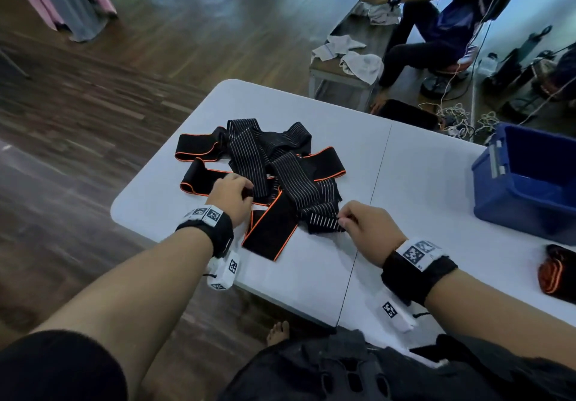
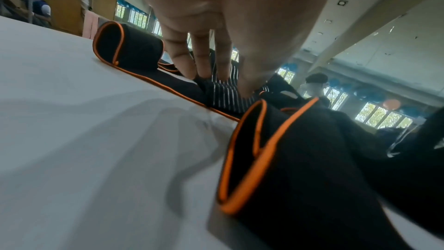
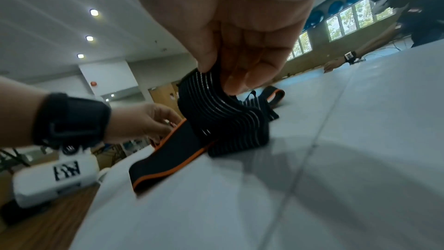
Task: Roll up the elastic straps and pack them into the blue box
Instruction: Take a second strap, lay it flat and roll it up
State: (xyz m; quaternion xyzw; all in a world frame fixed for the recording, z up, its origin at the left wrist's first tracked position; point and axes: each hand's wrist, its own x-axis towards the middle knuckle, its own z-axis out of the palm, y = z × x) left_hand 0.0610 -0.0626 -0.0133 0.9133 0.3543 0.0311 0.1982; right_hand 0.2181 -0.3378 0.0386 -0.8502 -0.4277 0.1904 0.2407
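No readable writing shows, only black-and-white coded tags on the wristbands, while the tangled heap of black elastic straps, some orange-edged, some white-striped, lies mid white folding table, the right hand pinching a striped end, which the right wrist view shows lifted, the left hand pinching another strap, the open blue plastic box standing far right.

right hand pinching striped strap

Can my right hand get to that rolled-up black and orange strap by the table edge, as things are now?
Probably yes, once it lets go. The rolled black and orange strap lies alone on the white table, to the right of the right hand, with bare tabletop between. But that hand pinches the end of a black white-striped strap.
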